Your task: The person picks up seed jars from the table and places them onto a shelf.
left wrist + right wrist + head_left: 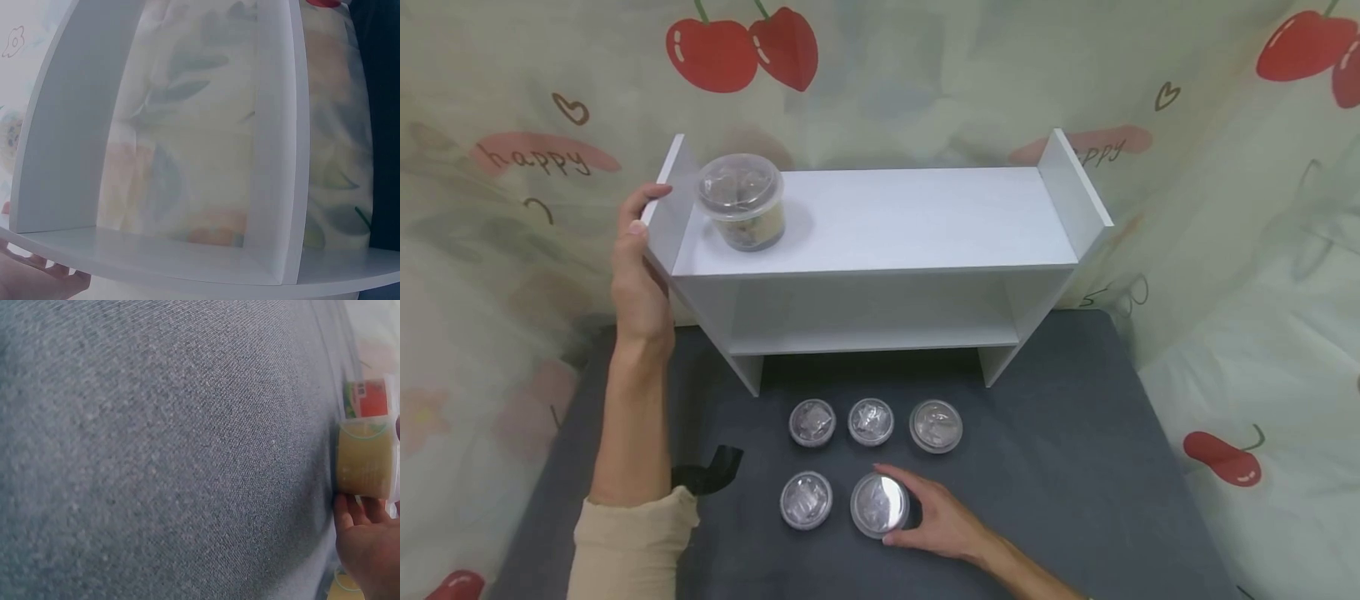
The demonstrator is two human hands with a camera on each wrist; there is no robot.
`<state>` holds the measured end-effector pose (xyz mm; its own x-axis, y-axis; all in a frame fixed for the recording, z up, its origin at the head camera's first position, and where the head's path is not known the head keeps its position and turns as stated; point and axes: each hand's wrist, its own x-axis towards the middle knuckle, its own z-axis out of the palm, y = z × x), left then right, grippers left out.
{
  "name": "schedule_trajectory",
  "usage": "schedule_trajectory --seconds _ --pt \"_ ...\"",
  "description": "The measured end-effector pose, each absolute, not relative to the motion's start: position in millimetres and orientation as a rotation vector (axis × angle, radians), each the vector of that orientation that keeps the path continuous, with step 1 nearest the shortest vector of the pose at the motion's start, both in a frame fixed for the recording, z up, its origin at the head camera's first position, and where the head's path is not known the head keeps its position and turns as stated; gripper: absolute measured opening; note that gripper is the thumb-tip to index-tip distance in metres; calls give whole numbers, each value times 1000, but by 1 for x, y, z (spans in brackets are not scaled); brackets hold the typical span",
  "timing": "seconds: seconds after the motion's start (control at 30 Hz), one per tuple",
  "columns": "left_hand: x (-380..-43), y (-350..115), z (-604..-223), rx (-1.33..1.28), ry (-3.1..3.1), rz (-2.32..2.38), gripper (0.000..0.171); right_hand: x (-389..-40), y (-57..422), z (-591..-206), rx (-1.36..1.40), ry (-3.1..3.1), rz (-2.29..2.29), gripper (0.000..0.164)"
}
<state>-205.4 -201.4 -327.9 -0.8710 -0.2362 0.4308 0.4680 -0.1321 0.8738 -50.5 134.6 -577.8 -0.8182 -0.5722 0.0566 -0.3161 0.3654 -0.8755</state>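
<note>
My left hand (643, 275) grips the left side panel of a white two-tier shelf (895, 217). In the left wrist view its fingers (56, 272) show beside the edge of the shelf panel (69, 137). Down on the dark cloth, my right hand (936, 517) holds a round clear plastic cup with a lid (874, 506), thumb on the near side and fingers on the far side. From the right wrist, this cup (364, 459) has yellowish contents and stands on the cloth, fingers (342, 512) against its side.
One larger lidded tub (748, 221) stands at the left of the upper shelf. Several small lidded cups, among them one at the left (806, 501) and one at the right (936, 426), sit before the shelf. A black strip (709, 473) lies by the left forearm.
</note>
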Motion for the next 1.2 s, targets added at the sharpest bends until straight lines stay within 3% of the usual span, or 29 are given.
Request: schedule_trajectory --seconds 0.4,1.2 --pt "-205 -202 -329 -251 -1710 -2040 44 -53 135 -589 -737 2392 -1401 87" --pt "-205 -200 -328 -241 -1728 -2012 44 -71 140 -547 -707 2244 -1538 85"
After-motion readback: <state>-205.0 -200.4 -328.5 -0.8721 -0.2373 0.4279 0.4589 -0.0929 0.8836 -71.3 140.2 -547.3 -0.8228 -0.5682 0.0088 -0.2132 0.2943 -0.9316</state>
